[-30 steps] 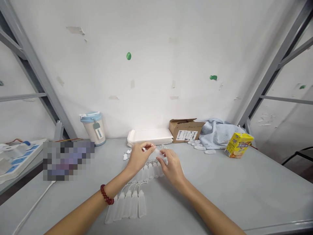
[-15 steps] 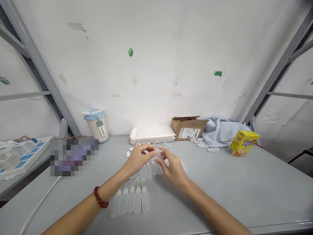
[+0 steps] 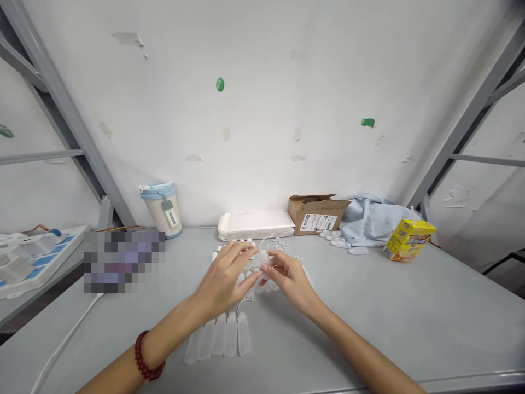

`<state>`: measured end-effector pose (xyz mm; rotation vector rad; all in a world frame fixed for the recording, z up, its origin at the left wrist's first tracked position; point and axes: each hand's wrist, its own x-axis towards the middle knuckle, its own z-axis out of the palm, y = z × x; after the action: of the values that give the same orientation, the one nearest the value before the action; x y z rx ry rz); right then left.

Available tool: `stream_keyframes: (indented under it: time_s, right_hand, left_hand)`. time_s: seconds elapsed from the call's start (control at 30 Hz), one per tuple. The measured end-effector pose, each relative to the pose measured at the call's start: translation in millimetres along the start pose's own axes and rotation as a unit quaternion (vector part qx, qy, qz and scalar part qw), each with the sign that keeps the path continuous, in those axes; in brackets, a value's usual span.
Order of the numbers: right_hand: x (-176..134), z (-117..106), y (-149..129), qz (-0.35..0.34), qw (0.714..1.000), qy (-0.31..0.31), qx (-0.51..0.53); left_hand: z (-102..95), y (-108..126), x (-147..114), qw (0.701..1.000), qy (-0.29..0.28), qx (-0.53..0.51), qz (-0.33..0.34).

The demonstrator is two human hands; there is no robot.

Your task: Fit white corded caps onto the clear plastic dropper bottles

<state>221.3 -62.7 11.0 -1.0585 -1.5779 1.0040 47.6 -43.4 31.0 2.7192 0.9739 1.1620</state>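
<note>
My right hand pinches a small translucent squeeze bottle upright, its tethered white cap looping above it. My left hand hovers beside it with fingers spread, its fingertips near the bottle and over a row of similar bottles. A second row of capped translucent bottles lies flat on the grey table nearer me, partly under my left wrist. A red bead bracelet is on my left arm.
Along the wall stand a blue-lidded cup, a stack of white trays, an open cardboard box, a light blue cloth and a yellow carton. Loose white caps lie by the box. A white cable runs at left.
My left hand has let go and opened, sliding down and toward me over the bottle rows. My right hand still holds the bottle, lowered slightly.
</note>
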Motion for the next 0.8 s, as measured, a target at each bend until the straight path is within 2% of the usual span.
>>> stream_keyframes:
  time_s: [0.07, 0.17, 0.3, 0.4, 0.47, 0.53, 0.6, 0.7, 0.8]
  right_hand:
    - [-0.5, -0.1, -2.2, 0.019, 0.999, -0.006, 0.025]
    - [-1.7, 0.6, -4.7, 0.04, 0.999, -0.004, 0.027]
    - [-3.4, 2.2, -7.2, 0.06, 0.998, -0.003, -0.008]
    - [-4.6, 1.0, -9.3, 0.075, 0.997, -0.018, -0.015]
    - [-5.7, -2.9, -11.2, 0.082, 0.995, -0.065, -0.005]
    - [-6.9, -9.3, -13.3, 0.093, 0.985, -0.147, -0.001]
    - [-7.9, -16.5, -14.5, 0.12, 0.961, -0.25, -0.007]
    - [-8.3, -23.2, -13.1, 0.176, 0.905, -0.386, -0.024]
    - [-7.9, -22.0, -9.3, 0.195, 0.878, -0.434, -0.044]
  left_hand:
    - [-1.6, 2.4, -2.3, 0.997, -0.028, 0.041, 0.063]
    - [-1.6, 6.2, -5.0, 0.992, -0.045, 0.078, 0.093]
    - [-0.5, 11.5, -8.3, 0.992, -0.047, 0.081, 0.087]
    - [-0.7, 16.8, -13.2, 0.996, -0.052, 0.05, 0.053]
    - [-0.4, 21.8, -19.9, 0.998, -0.053, 0.013, 0.019]
    - [0.9, 28.0, -29.8, 0.997, -0.064, -0.03, -0.016]
    - [2.9, 34.8, -41.2, 0.994, -0.081, -0.068, -0.04]
    - [4.9, 43.1, -55.2, 0.985, -0.118, -0.101, -0.076]
    - [4.2, 45.3, -61.0, 0.975, -0.161, -0.111, -0.105]
